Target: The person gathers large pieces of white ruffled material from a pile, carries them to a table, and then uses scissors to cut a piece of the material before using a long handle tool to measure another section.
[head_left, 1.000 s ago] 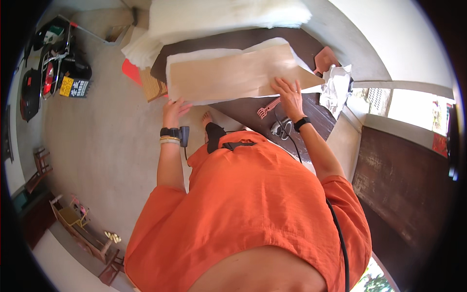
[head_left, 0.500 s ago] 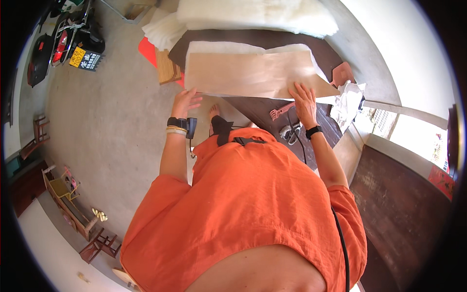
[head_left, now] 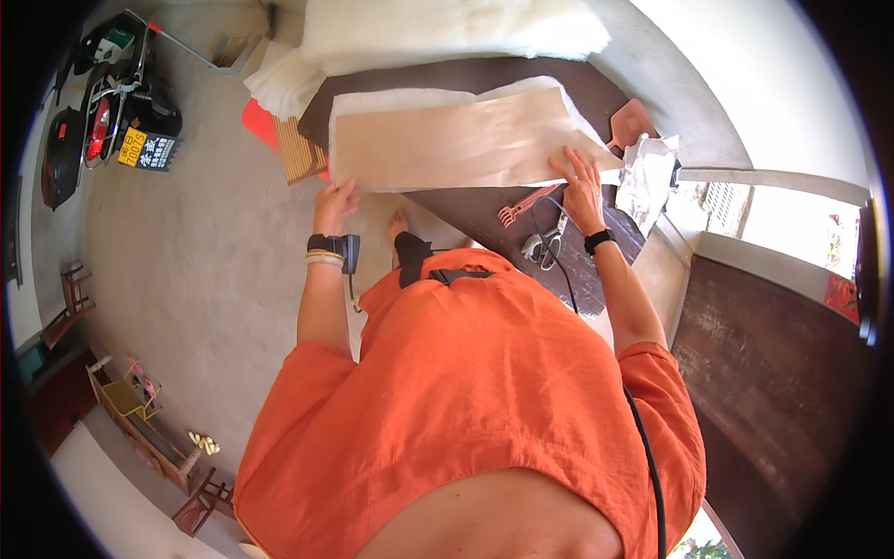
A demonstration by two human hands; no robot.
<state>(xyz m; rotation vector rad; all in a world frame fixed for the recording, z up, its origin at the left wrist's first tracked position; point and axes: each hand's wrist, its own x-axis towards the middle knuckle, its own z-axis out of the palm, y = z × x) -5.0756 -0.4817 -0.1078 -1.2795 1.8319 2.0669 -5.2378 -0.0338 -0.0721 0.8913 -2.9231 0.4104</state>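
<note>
A long sheet of brown paper (head_left: pixel 447 142) lies over a piece of white batting (head_left: pixel 400 98) on a dark brown table (head_left: pixel 466 210). At the sheet's near left corner my left hand (head_left: pixel 334 207) is closed, its fingertips pinching the edge. Whether the batting is caught in that pinch too, I cannot tell. My right hand (head_left: pixel 583 194) rests with spread fingers on the sheet's right end. Just left of the right wrist lie a pink rake-like tool (head_left: pixel 524 207) and a grey-white corded device (head_left: pixel 543 250).
Thick white batting (head_left: pixel 452 37) is piled at the table's far side. A pink flat scoop-like piece (head_left: pixel 633 123) and crumpled white plastic (head_left: pixel 644 182) sit at the right edge. A slatted wooden piece (head_left: pixel 300 154) is at the left. A motorbike (head_left: pixel 107 116) stands far left.
My left hand has closed its fingers at the sheet's near left corner; they were apart before. The right hand stays flat on the paper. The whole view has shifted slightly.
</note>
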